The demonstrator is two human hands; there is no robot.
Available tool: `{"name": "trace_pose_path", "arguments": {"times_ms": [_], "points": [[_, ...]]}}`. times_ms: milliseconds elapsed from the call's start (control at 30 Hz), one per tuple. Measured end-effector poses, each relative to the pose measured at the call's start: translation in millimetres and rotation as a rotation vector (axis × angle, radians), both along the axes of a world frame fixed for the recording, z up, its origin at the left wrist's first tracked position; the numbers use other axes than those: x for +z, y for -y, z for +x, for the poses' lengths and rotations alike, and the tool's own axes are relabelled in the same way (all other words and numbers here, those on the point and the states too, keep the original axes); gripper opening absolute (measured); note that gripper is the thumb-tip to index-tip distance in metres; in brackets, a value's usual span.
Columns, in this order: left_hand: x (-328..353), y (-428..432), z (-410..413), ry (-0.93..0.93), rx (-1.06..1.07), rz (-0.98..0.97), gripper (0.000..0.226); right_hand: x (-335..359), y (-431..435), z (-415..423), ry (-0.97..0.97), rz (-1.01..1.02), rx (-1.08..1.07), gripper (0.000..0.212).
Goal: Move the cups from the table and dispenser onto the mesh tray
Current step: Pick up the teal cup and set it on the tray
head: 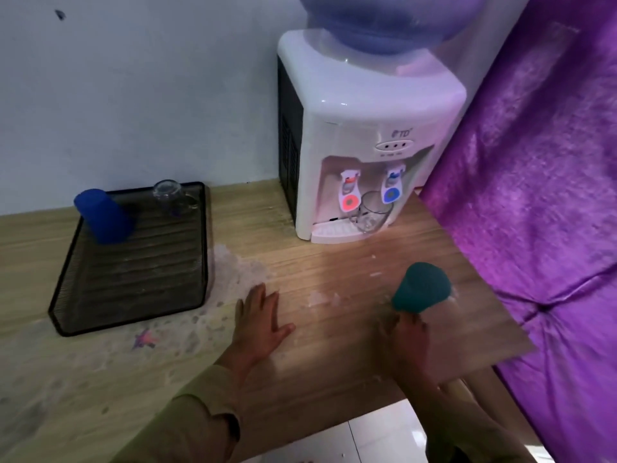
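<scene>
A black mesh tray [100, 305] lies on the left of the wooden table. On its far end a blue cup [103, 215] stands upside down, and a clear glass cup [170, 197] sits beside it. Another clear glass cup [370, 212] stands on the drip shelf of the white water dispenser [354, 105], under the taps. My right hand [412, 342] is blurred and grips a teal cup [422, 292] from below, rim end in the hand, just above the table's right side. My left hand [260, 325] rests flat on the table, fingers spread, holding nothing.
A purple cloth [541, 182] hangs close on the right, over the table's right edge. A blue water bottle [384, 18] tops the dispenser. The table [317, 269] has worn pale patches and a small star sticker [145, 339]. Pale floor tiles [374, 436] show below the table's front edge.
</scene>
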State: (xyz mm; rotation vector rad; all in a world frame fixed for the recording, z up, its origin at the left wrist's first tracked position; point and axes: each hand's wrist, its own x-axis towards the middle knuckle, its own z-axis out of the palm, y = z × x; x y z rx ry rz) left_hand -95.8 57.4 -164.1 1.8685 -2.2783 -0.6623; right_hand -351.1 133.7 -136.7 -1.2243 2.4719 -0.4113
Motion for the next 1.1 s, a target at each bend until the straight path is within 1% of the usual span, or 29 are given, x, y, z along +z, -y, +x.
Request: {"name": "trace_pose_path", "arguments": {"times_ms": [67,200,300,500,567,667,867,1000,1100], "points": [[-1.0,0.5,-1.8,0.003,0.002,0.001,0.083,0.6,-2.4,-8.4,0.041,-0.068,-0.136,0.045],[-1.3,1.5,-2.9,0.023,-0.002,0.011,0.084,3.6,6.0,-17.7,0.199,-0.254,-0.435,0.068],[-0.4,1.5,-3.9,0.035,0.001,0.026,0.084,2.6,14.5,-21.9,0.262,-0.367,-0.506,0.079],[2.4,1.9,-5.1,0.066,-0.010,0.058,0.085,0.1,27.9,-35.9,0.383,-0.470,-0.593,0.084],[3.7,2.6,-4.1,0.072,-0.022,0.065,0.085,0.6,32.0,-42.1,0.384,-0.472,-0.576,0.080],[5.7,2.6,0.0,0.077,-0.056,0.061,0.084,3.6,35.7,-43.7,0.385,-0.495,-0.542,0.069],[9.6,0.2,10.4,0.060,-0.109,0.039,0.076,7.9,41.4,-13.8,0.446,-0.506,-0.331,0.060],[19.9,-5.5,27.7,-0.101,-0.083,-0.063,0.062,16.3,55.6,24.4,0.525,-0.483,-0.184,0.062],[34.2,-6.0,54.1,-0.256,0.022,-0.178,0.049,23.2,74.4,62.0,0.552,-0.448,-0.023,0.061]]}}
